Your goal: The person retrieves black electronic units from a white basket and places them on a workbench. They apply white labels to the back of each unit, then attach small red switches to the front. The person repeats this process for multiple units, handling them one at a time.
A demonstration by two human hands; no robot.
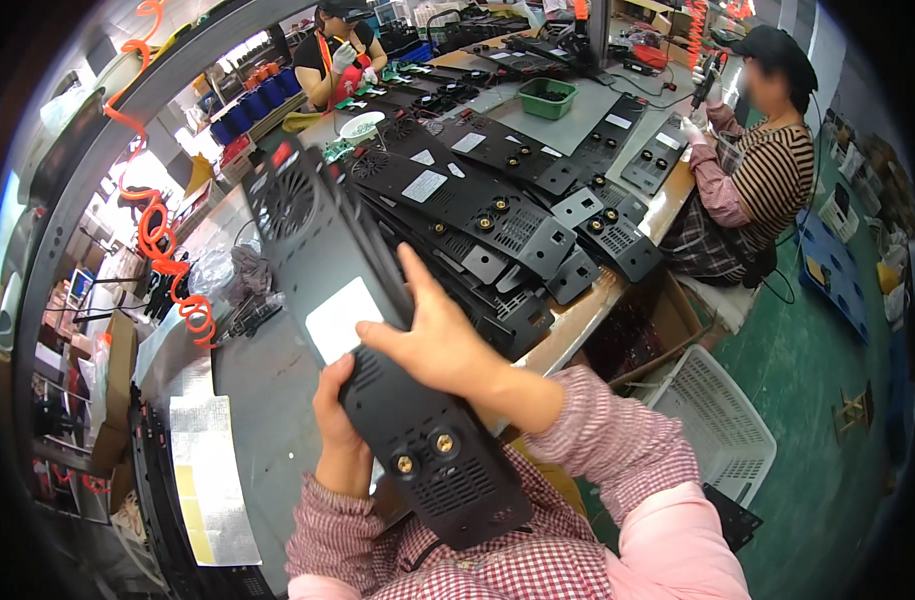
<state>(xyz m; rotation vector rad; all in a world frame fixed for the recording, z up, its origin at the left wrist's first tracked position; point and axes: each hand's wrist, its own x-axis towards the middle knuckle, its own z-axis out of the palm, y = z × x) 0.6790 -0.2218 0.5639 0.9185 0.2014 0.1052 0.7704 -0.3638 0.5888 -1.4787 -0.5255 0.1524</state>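
Note:
In both hands I hold a long black metal panel (323, 258), tilted over the near part of the table. It has a round fan grille at its far end, slots and two brass fittings at its near end. My left hand (343, 425) is closed round its left edge, thumb on the front face. My right hand (436, 340) grips the right edge, its thumb lying at the white label (346, 320) on the panel. Fingers behind the panel are hidden. Beyond my right hand lies a pile of similar black panels (478, 205) with labels and brass fittings.
Sheets of labels (213, 480) lie at the left, near a coiled orange air hose (158, 230). A green basket (548, 98) stands farther back. One co-worker (768, 160) works at the right, another (340, 60) at the far side. A white crate (723, 420) is on the floor.

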